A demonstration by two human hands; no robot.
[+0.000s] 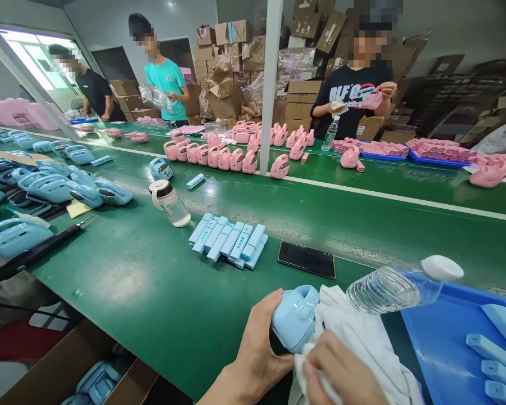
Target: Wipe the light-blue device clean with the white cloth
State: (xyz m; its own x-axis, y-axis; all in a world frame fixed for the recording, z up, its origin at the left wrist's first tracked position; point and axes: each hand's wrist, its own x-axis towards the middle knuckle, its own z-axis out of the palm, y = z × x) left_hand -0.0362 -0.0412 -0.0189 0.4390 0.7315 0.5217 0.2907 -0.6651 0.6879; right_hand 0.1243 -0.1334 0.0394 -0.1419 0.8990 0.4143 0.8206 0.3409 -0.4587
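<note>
Head view: your left hand (257, 337) curls around a pale blue moulded plastic housing (297, 318), holding it up just inside the near edge of the counter (152, 304). Your right hand (341, 374) is bunched, its fingers pressed together, pinching a white cloth (354, 360) against the housing's lower side. The housing looks light, hollow and stiff, but its glossy curves could slip from a loose grip. The rounded body, cupped in the palm, seems the surest place to take hold, rather than any thin edge. Just beyond the cloth, a clear water bottle (398, 284) with a white cap lies tilted above a blue tray (430, 349) holding pale blue bars (495, 354). Farther out on the counter lie a black phone (306, 259) and a cluster of similar blue bars (227, 242). Across the counter, a co-worker (354, 95) stands behind rows of pink pieces (236, 160).
</note>
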